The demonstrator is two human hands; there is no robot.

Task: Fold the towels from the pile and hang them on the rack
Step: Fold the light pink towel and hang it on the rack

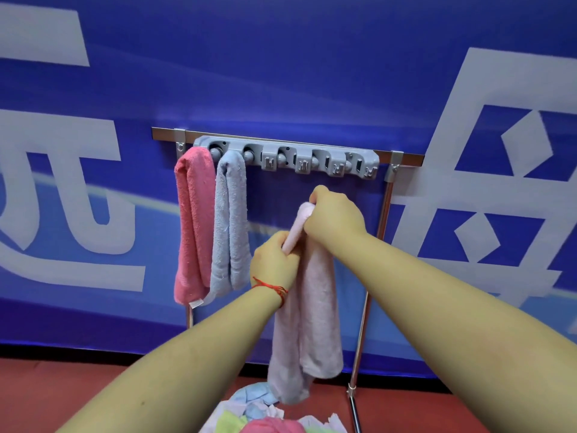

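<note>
Two hands held a pale pink towel (312, 307) in the middle of the frame, below the grey clip rack (287, 154). The right hand (335, 214) was higher, its fingers curled round the folded top of the towel, which poked out to the left of the fist. The left hand (274, 260), with a red string bracelet (271, 289) at the wrist, gripped the same fold just beneath and to the left, the towel passing up out of its fist toward the right hand. From both grips the towel's two doubled ends hung straight down toward the lower centre, well short of the rack's clips. At centre left, a deep pink towel (192, 226) and a light blue towel (231, 223) hung side by side from the rack's left end. At the bottom edge lay the pile of towels (265, 417), blue, green, pink and white, just under the hanging ends. Behind stood a blue banner (312, 73).
</note>
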